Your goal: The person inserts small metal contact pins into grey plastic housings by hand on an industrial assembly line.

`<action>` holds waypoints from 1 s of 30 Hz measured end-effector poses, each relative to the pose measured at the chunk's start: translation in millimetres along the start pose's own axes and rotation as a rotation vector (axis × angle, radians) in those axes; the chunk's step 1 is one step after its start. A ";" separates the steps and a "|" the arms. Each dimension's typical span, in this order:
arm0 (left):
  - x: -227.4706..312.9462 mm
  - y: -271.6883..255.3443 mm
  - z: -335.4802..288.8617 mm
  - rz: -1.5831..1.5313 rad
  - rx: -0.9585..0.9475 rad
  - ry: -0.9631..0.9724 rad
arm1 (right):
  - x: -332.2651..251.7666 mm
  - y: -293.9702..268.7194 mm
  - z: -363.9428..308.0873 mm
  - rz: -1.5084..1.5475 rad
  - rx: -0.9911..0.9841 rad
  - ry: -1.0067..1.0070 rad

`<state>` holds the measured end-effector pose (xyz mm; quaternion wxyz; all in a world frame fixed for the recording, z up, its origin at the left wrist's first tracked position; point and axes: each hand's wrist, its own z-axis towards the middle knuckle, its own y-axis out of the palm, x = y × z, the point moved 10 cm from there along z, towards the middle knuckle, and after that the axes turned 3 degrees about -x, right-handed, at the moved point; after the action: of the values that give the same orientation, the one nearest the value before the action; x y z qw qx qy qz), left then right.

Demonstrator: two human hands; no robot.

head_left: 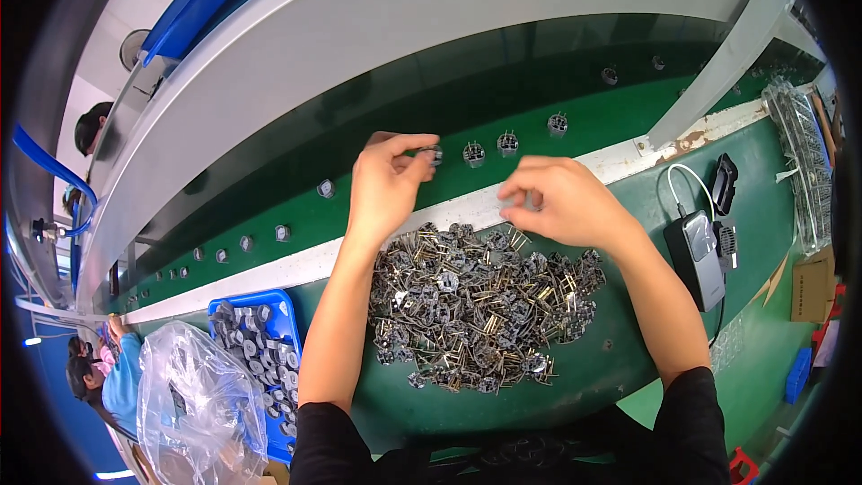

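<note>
My left hand is over the green conveyor belt, thumb and fingertips closed on a small grey-black electrical part. To the right of it, my right hand hovers by the belt's white edge rail. Its fingers are curled, a gap shows between thumb and forefinger, and I see nothing in them. Between my forearms lies a large heap of pronged electrical parts with metal pins and dark bodies. Two similar pronged parts stand on the belt between my hands, pins up.
More parts sit spaced along the belt. Left of the heap are a blue tray of grey caps and a clear plastic bag. At right lie a power bank with a white cable and bundled clear tubes. A metal post crosses the belt. Co-workers sit far left.
</note>
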<state>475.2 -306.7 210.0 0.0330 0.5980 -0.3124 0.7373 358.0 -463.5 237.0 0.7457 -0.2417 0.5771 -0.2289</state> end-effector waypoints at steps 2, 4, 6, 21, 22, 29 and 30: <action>-13.5 -8.8 4.4 0.107 0.008 -0.029 | 13.6 18.1 -3.6 -0.136 -0.223 0.150; -21.6 -10.7 4.8 0.210 0.013 -0.057 | 19.8 26.0 -5.6 -0.159 -0.267 0.144; -21.6 -6.6 4.0 0.416 -0.002 -0.038 | 25.9 34.2 -8.7 -0.184 -0.311 0.142; -35.9 -49.7 1.5 0.710 -0.183 -0.158 | 7.3 17.9 -3.6 -0.026 -0.196 0.037; -39.3 -48.2 4.2 0.710 -0.181 -0.157 | 4.9 15.4 -3.7 -0.030 -0.165 0.025; -41.8 -31.2 9.9 0.426 -0.157 -0.059 | -3.8 3.7 0.1 0.076 -0.074 0.007; -39.6 -29.5 10.3 0.396 -0.148 -0.037 | -5.9 3.6 1.0 0.078 -0.074 0.003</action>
<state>507.7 -275.3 187.7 -0.0744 0.5343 -0.4778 0.6933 357.9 -457.0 239.4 0.7439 -0.2463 0.5951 -0.1785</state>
